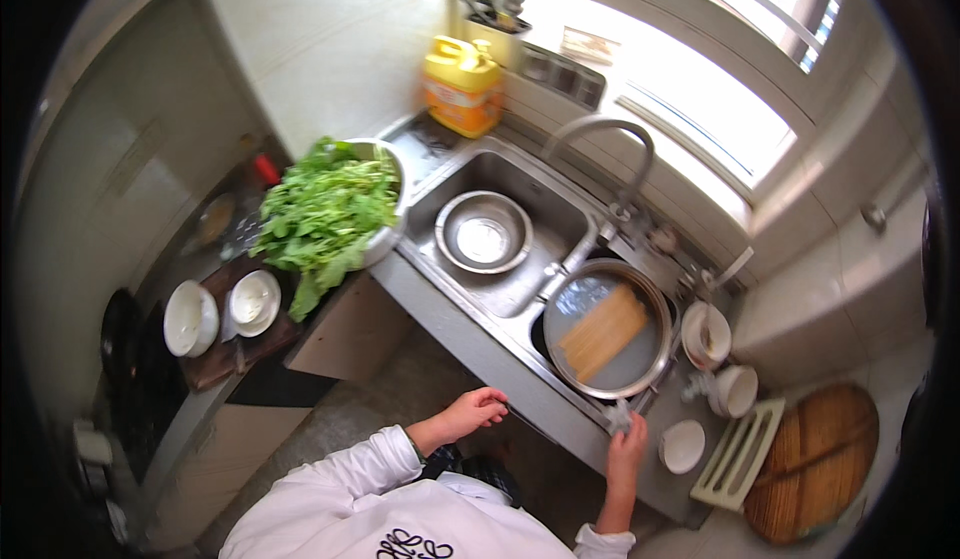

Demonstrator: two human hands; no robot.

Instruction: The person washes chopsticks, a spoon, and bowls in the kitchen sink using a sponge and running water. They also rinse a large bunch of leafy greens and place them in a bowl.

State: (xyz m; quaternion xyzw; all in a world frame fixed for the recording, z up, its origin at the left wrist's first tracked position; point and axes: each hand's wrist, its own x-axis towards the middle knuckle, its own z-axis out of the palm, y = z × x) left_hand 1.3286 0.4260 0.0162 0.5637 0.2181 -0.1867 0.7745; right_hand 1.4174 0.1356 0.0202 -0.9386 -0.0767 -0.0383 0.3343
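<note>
My right hand grips a crumpled whitish scrubber or cloth at the counter's front edge, just below the right sink basin. My left hand hangs in front of the counter with its fingers loosely curled and nothing seen in it. A large round metal pan of cloudy water fills the right basin, with a flat bundle of wooden chopsticks lying in it. In the left basin rests a round steel bowl. The curved faucet stands behind the basins.
Leafy greens overflow a white basin left of the sink. White bowls stand on a brown board. A yellow jug is behind. At right are several bowls, a slatted rack and a round wooden board.
</note>
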